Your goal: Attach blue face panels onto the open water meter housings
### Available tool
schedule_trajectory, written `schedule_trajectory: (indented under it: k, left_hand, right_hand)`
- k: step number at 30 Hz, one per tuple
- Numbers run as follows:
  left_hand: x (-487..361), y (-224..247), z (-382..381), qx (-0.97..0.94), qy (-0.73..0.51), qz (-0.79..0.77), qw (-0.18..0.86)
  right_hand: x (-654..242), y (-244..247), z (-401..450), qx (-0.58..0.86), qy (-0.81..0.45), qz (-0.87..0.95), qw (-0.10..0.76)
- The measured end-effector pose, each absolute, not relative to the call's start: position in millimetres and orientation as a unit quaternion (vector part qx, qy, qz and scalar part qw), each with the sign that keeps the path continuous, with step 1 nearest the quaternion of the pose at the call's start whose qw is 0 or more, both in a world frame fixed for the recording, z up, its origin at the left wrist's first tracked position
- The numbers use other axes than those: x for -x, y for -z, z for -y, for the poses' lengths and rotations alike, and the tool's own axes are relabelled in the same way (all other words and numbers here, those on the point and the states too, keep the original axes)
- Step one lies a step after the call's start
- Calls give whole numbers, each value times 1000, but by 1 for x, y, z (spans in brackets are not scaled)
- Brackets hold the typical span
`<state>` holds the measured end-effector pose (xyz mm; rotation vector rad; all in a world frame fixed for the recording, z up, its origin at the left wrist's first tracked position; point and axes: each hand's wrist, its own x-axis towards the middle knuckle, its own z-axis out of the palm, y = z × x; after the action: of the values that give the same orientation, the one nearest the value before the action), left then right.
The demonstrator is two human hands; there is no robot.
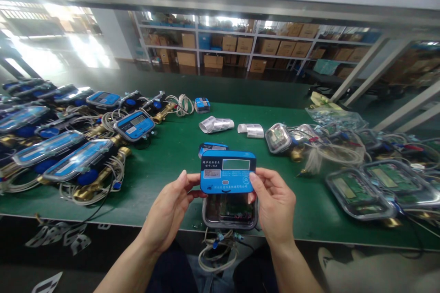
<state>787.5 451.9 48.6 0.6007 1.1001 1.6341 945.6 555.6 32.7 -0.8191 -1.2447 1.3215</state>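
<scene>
My left hand and my right hand together hold a blue label plate with a grey display window and printed text, one hand at each side edge. Just below it sits an open meter housing with a clear rim and dark circuit board inside; my right hand's lower fingers seem to touch it. Wires hang from the housing over the table's front edge. Another blue label lies on the green table right behind the held plate.
Several finished blue-faced meters with brass fittings and coiled cables fill the left side. Unlabelled meters with bare boards crowd the right. Two rolls of silvery backing film and a small blue part lie further back. Shelves of cardboard boxes stand behind.
</scene>
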Motion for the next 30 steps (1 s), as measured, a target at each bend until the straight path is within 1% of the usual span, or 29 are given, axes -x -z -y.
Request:
schedule_trajectory:
  k: [11, 17, 22, 30]
  left_hand:
    - [-788, -47, -453, -244, -685, -452, 517]
    - [-788, -46, -454, -237, -687, -459, 511]
    - [-787, -46, -453, -237, -687, -456, 515]
    - [-788, -47, -453, -240, -685, -456, 515]
  right_hand:
    - [-946, -32, -556, 353, -556, 527, 538]
    - [-946, -31, -556, 348, -549, 509, 564]
    - [-946, -30, -556, 348, -562, 515, 547]
    - [-946, -30, -557, 344, -565, 518, 542]
